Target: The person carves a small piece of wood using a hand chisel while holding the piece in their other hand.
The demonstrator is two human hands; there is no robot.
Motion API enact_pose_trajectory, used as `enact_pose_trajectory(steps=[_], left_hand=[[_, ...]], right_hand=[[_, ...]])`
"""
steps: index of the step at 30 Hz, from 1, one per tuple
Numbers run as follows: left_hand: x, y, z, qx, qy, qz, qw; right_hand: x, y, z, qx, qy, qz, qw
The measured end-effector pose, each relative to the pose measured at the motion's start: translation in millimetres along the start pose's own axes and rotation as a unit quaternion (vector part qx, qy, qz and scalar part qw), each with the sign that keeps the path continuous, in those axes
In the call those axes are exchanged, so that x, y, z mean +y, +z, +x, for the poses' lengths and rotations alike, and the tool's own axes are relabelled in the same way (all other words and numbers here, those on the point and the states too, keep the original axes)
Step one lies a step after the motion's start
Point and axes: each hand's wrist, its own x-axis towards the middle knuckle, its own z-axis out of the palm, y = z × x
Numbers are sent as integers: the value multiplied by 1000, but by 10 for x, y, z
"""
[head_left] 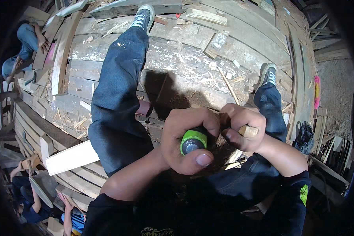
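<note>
In the lower centre, my left hand (173, 137) is closed round a green-and-black tool handle (194, 143), seen end-on with a dark cap. Just to its right, my right hand (242, 118) grips a light wooden piece (248, 131), perhaps a handle, whose end pokes out of the fist. The hands are side by side; whatever lies beyond them on those tools is hidden. My dark-trousered legs (118, 90) are spread on either side, over a worn plank floor (177, 35) scattered with shavings and offcuts.
Stacked planks (74, 177) and a pale board (70, 157) lie at the left. Another person's legs and hands (27, 39) show at upper left, other workers' arms (37, 200) at lower left. A black bag (305, 137) and wood scraps (334, 157) lie at the right.
</note>
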Motion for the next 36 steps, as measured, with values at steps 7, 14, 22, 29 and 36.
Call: enact_pose_trajectory(steps=[7,14,22,29,36], left_hand=[[-4,-5,7,-4,-4,-3,1000],[3,8,3,1,-1,-9,1000],[-12,-3,7,0,-1,-10,1000],[-72,-20,15,12,47,-30,998],[-40,-89,28,93,7,-52,994]], right_hand=[[0,-9,-1,-3,3,4,1000],[-29,4,20,-6,1,2,1000],[-2,-1,2,0,1,10,1000],[-11,24,31,3,6,23,1000],[-52,36,27,1,22,63,998]])
